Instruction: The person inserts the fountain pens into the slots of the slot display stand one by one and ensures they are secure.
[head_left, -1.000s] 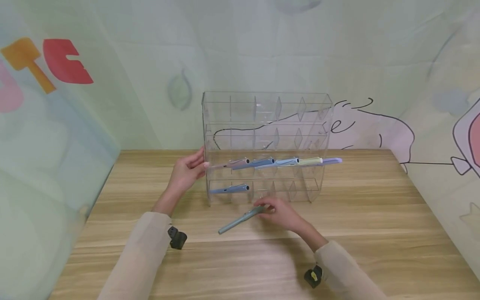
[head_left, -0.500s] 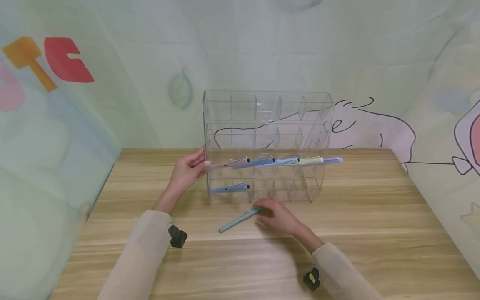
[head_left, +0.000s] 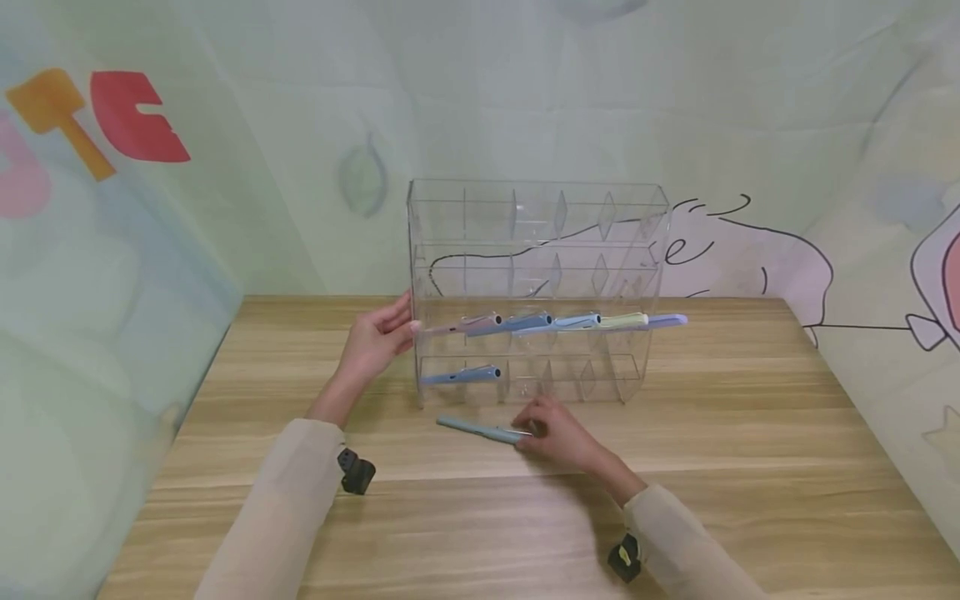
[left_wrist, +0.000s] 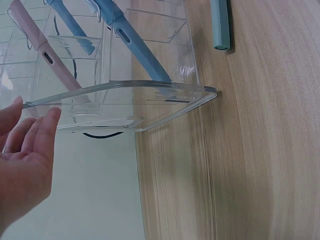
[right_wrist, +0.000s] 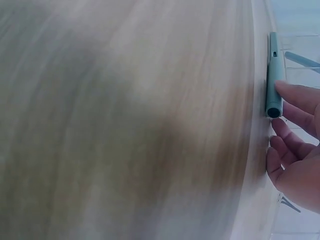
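Note:
A clear acrylic pen rack (head_left: 536, 258) stands upright on the table, with tiers split into small compartments. My left hand (head_left: 375, 337) grips its left side panel between thumb and fingers, seen also in the left wrist view (left_wrist: 30, 155). In front of the rack my right hand (head_left: 558, 433) pinches the cap end of a grey-green pen (head_left: 476, 429), which lies low over the wood. The right wrist view has the thumb on that pen's (right_wrist: 274, 90) end, other fingers curled close by. Inside the rack, a blue pen (head_left: 461, 376) occupies the bottom tier's left.
One tier up lie a pink pen (head_left: 472, 323), a darker blue pen (head_left: 521, 323), a light blue pen (head_left: 566, 322), a yellow-green pen (head_left: 624, 321) and a purple pen (head_left: 667, 320). A printed cloth backdrop (head_left: 300, 167) rises behind the wooden table (head_left: 750, 433).
The grey-green pen has swung round, its far end moving away toward the rack, and now lies nearly sideways. My right fingers have shifted on it. The left hand stays at the rack.

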